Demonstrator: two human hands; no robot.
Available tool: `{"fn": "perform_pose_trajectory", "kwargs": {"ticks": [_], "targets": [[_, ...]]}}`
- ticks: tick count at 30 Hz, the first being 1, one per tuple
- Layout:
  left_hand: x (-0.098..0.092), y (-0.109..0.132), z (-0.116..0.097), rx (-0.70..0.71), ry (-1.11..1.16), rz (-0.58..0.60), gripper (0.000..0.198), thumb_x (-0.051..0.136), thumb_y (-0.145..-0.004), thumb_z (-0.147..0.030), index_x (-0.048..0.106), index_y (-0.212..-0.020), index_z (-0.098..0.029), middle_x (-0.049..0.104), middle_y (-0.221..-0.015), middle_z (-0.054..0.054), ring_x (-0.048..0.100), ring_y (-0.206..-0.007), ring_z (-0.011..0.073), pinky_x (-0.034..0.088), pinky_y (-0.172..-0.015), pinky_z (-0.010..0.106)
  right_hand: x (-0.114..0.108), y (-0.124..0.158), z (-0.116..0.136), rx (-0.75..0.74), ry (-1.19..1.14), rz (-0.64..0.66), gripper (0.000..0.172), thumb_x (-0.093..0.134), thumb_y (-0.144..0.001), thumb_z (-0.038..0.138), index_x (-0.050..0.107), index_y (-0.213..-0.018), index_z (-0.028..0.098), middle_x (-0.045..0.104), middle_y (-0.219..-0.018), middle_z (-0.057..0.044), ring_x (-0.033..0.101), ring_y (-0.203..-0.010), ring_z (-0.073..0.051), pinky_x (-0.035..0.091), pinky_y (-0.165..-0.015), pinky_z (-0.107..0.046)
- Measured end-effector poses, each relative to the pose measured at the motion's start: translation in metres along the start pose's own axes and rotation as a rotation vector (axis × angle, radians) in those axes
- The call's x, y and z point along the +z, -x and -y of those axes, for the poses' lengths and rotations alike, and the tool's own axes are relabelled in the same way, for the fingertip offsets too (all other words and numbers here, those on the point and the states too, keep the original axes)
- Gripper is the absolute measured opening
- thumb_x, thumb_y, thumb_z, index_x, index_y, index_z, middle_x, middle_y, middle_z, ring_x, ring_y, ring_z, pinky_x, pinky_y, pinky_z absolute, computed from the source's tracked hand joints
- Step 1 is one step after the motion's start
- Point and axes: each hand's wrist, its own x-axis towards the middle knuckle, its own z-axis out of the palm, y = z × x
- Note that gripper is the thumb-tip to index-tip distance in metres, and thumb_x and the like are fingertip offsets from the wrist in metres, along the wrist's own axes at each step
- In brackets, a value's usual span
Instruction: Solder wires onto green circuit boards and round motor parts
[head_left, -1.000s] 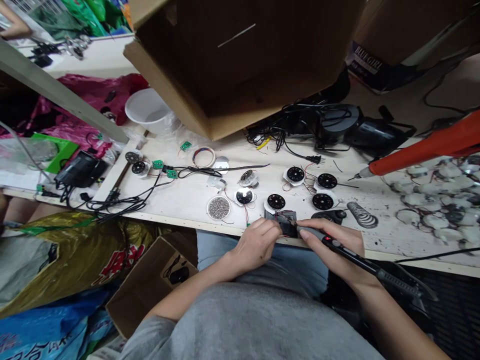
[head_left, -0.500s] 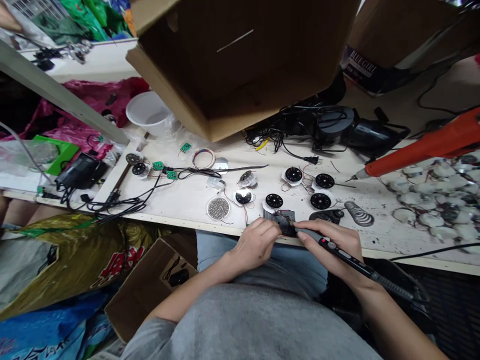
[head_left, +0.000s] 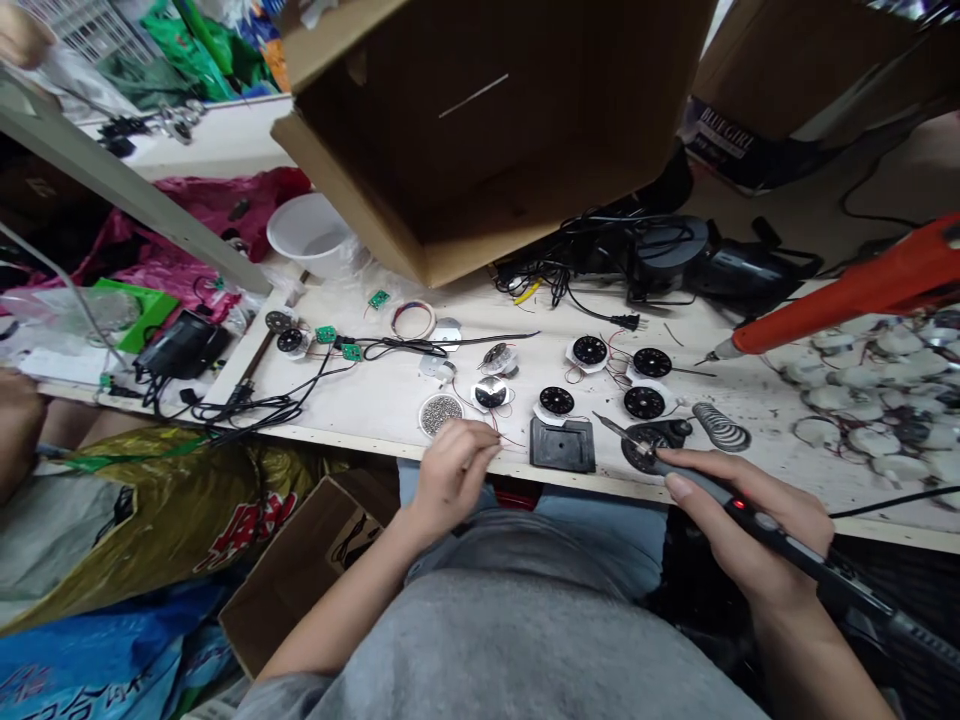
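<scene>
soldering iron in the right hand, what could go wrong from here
The soldering iron in the right hand has a red light lit; if it is hot, its bare tip, near the black-faced disc, might scorch it.

The left hand is right by the dish of small metallic bits, so a bump could scatter them.

The black tray sits near the table's front edge and might get knocked off.
</scene>
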Motion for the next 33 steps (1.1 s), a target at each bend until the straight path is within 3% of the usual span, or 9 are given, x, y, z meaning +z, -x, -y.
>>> {"fn": "perform_pose_trajectory", "kwargs": {"ticks": [7,13,17,20,22,26,29,33], "targets": [[-0.056,-0.004,0.037,-0.240,-0.164,-0.207,0.011,0.062,-0.099,-0.023,0.065,-0.089,-0.020,0.070,-0.086,0.003,0.068,-0.086,0.0164,0.055,-0.079,0.029,0.009,0.003,0.005,0.126,0.031,-0.062,0.026,0.066,-0.094,0.056,0.078,-0.101,0.034,0.080,-0.100,0.001,0.076,-0.094,-0.026,0.057,-0.082,-0.039],[-0.076,-0.007,0.050,-0.454,-0.112,-0.242,0.019,0.067,-0.091,-0.035,0.066,-0.080,-0.020,0.069,-0.077,0.002,0.066,-0.074,0.0153,0.054,-0.073,0.028,0.014,0.003,0.008,0.183,0.062,-0.075,0.024,0.066,-0.093,0.054,0.080,-0.099,0.035,0.080,-0.095,0.003,0.074,-0.082,-0.023,0.054,-0.073,-0.036],[-0.064,-0.009,0.039,-0.726,0.184,-0.159,0.027,0.077,-0.082,-0.045,0.070,-0.079,-0.018,0.070,-0.071,0.002,0.061,-0.063,0.0139,0.051,-0.061,0.026,0.016,0.002,-0.003,0.082,0.082,-0.077,0.022,0.071,-0.089,0.052,0.080,-0.096,0.033,0.080,-0.089,0.003,0.073,-0.073,-0.021,0.054,-0.065,-0.034],[-0.042,-0.012,0.033,-0.895,0.455,-0.049,0.036,0.084,-0.072,-0.050,0.071,-0.077,-0.016,0.069,-0.066,0.003,0.057,-0.055,0.0124,0.047,-0.053,0.024,0.016,0.003,-0.007,0.007,0.108,-0.077,0.024,0.071,-0.090,0.052,0.081,-0.097,0.031,0.080,-0.088,0.003,0.072,-0.069,-0.020,0.053,-0.060,-0.033],[-0.028,-0.015,0.035,-0.963,0.521,-0.036,0.037,0.086,-0.066,-0.048,0.070,-0.073,-0.015,0.067,-0.060,0.001,0.056,-0.051,0.0114,0.046,-0.051,0.024,0.017,0.005,-0.005,-0.001,0.093,-0.065,0.024,0.070,-0.092,0.052,0.080,-0.099,0.032,0.080,-0.089,0.002,0.073,-0.070,-0.020,0.054,-0.060,-0.033],[-0.013,-0.015,0.043,-0.989,0.457,-0.086,0.033,0.084,-0.066,-0.045,0.069,-0.069,-0.016,0.063,-0.053,-0.001,0.057,-0.048,0.0113,0.044,-0.050,0.022,0.017,0.010,0.000,-0.018,0.061,-0.072,0.019,0.068,-0.097,0.043,0.077,-0.112,0.035,0.079,-0.105,0.000,0.076,-0.085,-0.025,0.060,-0.075,-0.039],[-0.014,-0.013,0.047,-0.964,0.461,-0.112,0.032,0.083,-0.066,-0.046,0.069,-0.070,-0.017,0.066,-0.056,0.000,0.058,-0.050,0.0115,0.046,-0.051,0.023,0.018,0.008,-0.005,-0.198,0.011,-0.098,0.036,0.071,-0.096,0.027,0.071,-0.130,0.038,0.078,-0.107,-0.001,0.076,-0.086,-0.026,0.062,-0.081,-0.043],[-0.015,-0.012,0.047,-0.956,0.477,-0.106,0.034,0.084,-0.066,-0.046,0.067,-0.071,-0.017,0.073,-0.069,0.003,0.058,-0.051,0.0110,0.047,-0.051,0.023,0.023,-0.008,-0.016,-0.453,0.050,-0.001,0.050,0.072,-0.094,0.015,0.067,-0.138,0.037,0.078,-0.098,-0.001,0.074,-0.075,-0.020,0.059,-0.071,-0.034]]}}
